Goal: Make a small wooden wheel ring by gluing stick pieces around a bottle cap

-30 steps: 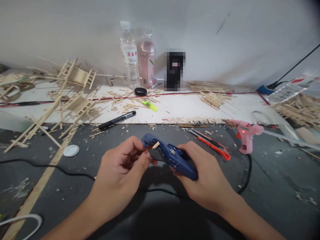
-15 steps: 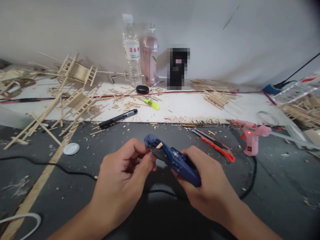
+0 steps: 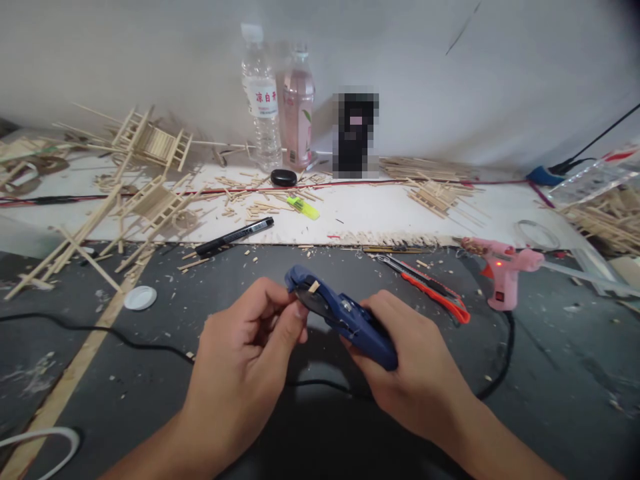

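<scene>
My right hand is wrapped round the body of blue hand shears, whose dark blade and hooked jaw point up and to the left. A short pale end of a wooden stick pokes out between the jaws. At the jaw's tip, the thumb and fingers of my left hand are pinched together on the stick's other side; the part within the fingers is hidden. Both hands are held above the dark tabletop.
A pink glue gun with a lit red light stands right, beside an orange utility knife. Behind lie a black marker, a highlighter and stick-built models. Two bottles stand at the wall. A white cap lies left.
Both hands and the shears sit very slightly further left in view. The grip of each hand is the same, and the stick end still shows between the jaws.
</scene>
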`<action>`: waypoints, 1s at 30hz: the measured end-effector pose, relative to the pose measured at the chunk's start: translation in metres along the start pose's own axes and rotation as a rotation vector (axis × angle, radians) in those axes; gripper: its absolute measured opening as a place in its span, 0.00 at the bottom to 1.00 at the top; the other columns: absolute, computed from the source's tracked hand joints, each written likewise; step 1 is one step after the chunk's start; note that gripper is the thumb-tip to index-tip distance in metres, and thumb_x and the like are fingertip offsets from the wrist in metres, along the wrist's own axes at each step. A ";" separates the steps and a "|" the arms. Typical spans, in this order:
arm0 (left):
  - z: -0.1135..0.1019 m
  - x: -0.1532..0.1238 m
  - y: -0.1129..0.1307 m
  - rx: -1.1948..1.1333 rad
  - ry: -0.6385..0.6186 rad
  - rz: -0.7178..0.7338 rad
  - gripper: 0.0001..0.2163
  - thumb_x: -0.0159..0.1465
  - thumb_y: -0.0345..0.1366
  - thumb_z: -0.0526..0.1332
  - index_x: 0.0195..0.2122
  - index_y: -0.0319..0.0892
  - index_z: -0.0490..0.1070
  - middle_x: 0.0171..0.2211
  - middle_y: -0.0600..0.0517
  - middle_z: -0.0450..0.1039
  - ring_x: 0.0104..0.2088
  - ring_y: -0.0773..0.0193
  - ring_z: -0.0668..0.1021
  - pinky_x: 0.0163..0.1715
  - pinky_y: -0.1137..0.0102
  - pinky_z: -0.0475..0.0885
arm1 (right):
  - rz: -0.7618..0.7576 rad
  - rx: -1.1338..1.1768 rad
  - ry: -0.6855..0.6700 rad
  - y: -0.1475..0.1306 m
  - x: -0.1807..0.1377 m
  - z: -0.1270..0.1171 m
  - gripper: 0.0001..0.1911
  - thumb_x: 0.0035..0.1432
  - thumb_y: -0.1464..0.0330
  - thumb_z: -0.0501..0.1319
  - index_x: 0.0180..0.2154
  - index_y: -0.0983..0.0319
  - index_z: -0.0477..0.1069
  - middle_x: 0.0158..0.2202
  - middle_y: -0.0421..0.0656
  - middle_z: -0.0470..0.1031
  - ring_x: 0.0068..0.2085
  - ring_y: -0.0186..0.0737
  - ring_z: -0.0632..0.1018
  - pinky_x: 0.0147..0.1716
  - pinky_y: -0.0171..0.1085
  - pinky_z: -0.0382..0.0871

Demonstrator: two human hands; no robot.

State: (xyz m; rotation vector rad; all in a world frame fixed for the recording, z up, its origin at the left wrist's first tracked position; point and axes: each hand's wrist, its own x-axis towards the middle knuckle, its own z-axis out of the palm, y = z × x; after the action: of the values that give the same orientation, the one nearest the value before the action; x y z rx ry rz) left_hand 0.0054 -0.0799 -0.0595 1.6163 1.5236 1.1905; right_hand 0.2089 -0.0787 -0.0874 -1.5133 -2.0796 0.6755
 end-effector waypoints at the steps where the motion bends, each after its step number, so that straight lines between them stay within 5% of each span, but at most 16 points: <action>1: 0.000 0.000 0.000 0.001 -0.003 0.002 0.10 0.68 0.33 0.61 0.28 0.45 0.71 0.19 0.62 0.72 0.18 0.76 0.72 0.19 0.84 0.65 | 0.001 0.004 -0.004 0.000 0.000 0.000 0.03 0.58 0.69 0.61 0.36 0.58 0.69 0.34 0.39 0.72 0.34 0.42 0.73 0.34 0.40 0.60; 13: 0.003 -0.003 0.002 -0.043 -0.044 -0.034 0.11 0.70 0.35 0.62 0.28 0.45 0.70 0.19 0.59 0.75 0.17 0.73 0.73 0.18 0.80 0.67 | 0.035 -0.120 0.004 -0.003 0.003 -0.005 0.10 0.48 0.74 0.59 0.26 0.57 0.58 0.26 0.36 0.65 0.25 0.36 0.67 0.26 0.37 0.51; 17: 0.003 -0.004 0.005 -0.135 0.011 -0.136 0.06 0.69 0.38 0.64 0.46 0.49 0.71 0.26 0.60 0.79 0.19 0.71 0.77 0.20 0.79 0.72 | 0.030 -0.148 0.000 0.001 0.006 -0.005 0.08 0.47 0.73 0.58 0.27 0.57 0.59 0.26 0.37 0.66 0.26 0.38 0.68 0.27 0.38 0.49; 20: -0.004 0.000 0.002 0.050 0.001 0.009 0.24 0.68 0.33 0.63 0.63 0.57 0.62 0.34 0.62 0.82 0.25 0.70 0.83 0.25 0.79 0.75 | 0.038 -0.189 -0.025 0.002 0.006 -0.005 0.08 0.48 0.72 0.58 0.27 0.57 0.58 0.26 0.37 0.66 0.27 0.40 0.67 0.28 0.38 0.49; 24: -0.018 0.007 -0.005 0.351 -0.156 0.320 0.16 0.68 0.29 0.60 0.54 0.57 0.73 0.32 0.62 0.82 0.27 0.69 0.83 0.33 0.78 0.76 | 0.033 -0.212 -0.053 0.002 0.006 -0.004 0.08 0.49 0.71 0.58 0.28 0.57 0.58 0.27 0.38 0.66 0.28 0.41 0.68 0.29 0.39 0.48; 30: -0.023 0.007 -0.002 0.411 -0.147 0.366 0.12 0.69 0.31 0.60 0.50 0.56 0.73 0.26 0.63 0.80 0.21 0.68 0.79 0.28 0.76 0.72 | 0.052 -0.217 -0.085 -0.002 0.007 -0.004 0.07 0.49 0.70 0.58 0.28 0.57 0.58 0.28 0.39 0.67 0.28 0.41 0.67 0.29 0.39 0.48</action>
State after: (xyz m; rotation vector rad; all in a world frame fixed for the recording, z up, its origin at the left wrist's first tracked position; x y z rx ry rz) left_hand -0.0172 -0.0758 -0.0507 2.2793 1.4851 0.9462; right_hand 0.2080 -0.0718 -0.0822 -1.6882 -2.2446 0.5556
